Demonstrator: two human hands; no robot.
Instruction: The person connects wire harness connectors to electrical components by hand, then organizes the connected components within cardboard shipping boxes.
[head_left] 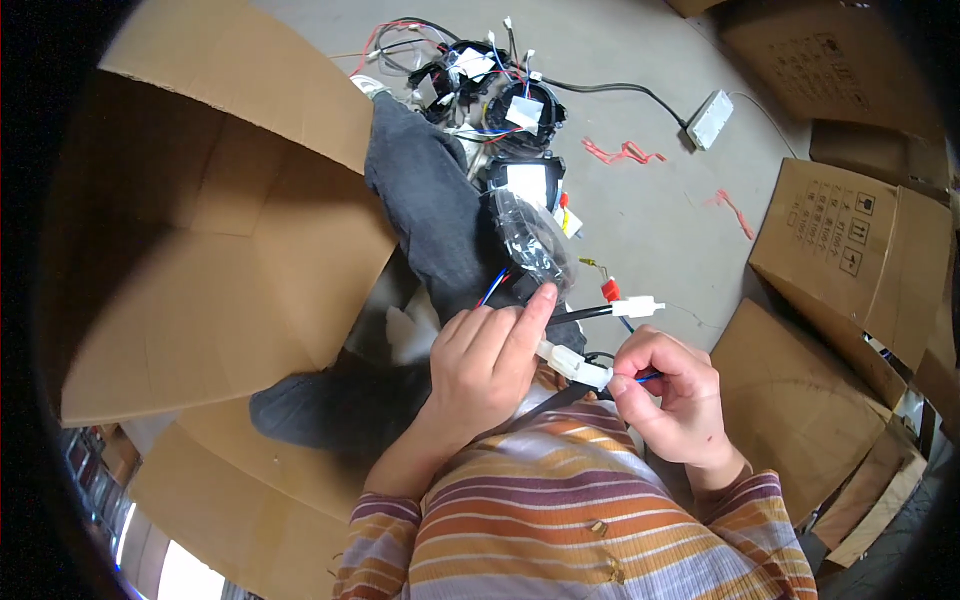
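Note:
In front of my lap, a white plastic wire connector [572, 362] spans the gap between both hands. My left hand [488, 365] is closed round its left end, the index finger stretched out toward a round clear plastic cover [530, 238]. With thumb and fingers pinched, my right hand [672, 392] grips the connector's right end, where a thin blue wire [648, 377] comes out. Just above, a second white connector [638, 306] sticks out on a black cable. Beside it lies a red-sleeved wire end [610, 290]. What my left palm covers is hidden.
Black round housings [520, 115] with loose wires lie on the floor ahead. A black cable leads to a white box-shaped adapter [711, 120]. Red plastic string [622, 152] is scattered nearby. A large open cardboard box [300, 290] stands left; closed cartons [825, 225] stack right.

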